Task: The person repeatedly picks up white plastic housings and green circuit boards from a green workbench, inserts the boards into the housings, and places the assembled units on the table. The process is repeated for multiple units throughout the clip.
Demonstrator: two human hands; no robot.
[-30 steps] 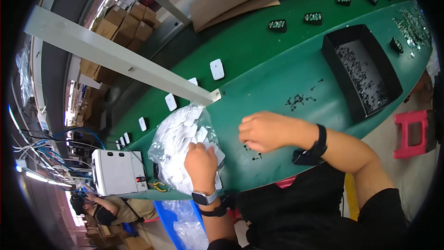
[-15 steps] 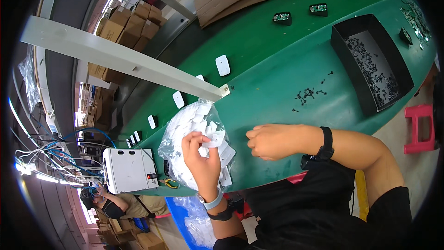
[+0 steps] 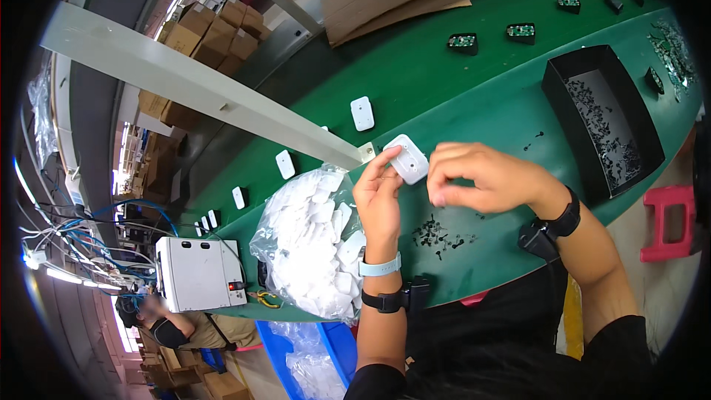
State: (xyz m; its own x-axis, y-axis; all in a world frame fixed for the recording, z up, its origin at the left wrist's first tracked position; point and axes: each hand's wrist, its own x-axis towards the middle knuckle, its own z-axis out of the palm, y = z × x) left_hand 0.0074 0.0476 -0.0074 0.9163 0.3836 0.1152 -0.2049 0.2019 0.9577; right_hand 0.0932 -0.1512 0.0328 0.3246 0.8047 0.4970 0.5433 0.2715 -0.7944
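My left hand is closed on a small white plastic cover, held tilted above the green bench with its hollow inner side in view. Close to the cover's right edge is my right hand, fingers curled and thumb bent in; whatever they hold, if anything, is too small to make out. Below the hands lies a loose heap of small black screw-like parts on the bench. A clear plastic bag full of white covers sits left of my left hand.
A black box of small black parts stands at the right. White covers and black housings with circuit boards rest on the green belt beyond. A metal post slants down to the bench. A person sits at the far left.
My left hand has left the bag and moved right and up with a white cover. My right hand has risen to the right, and the heap of black parts below it now shows.
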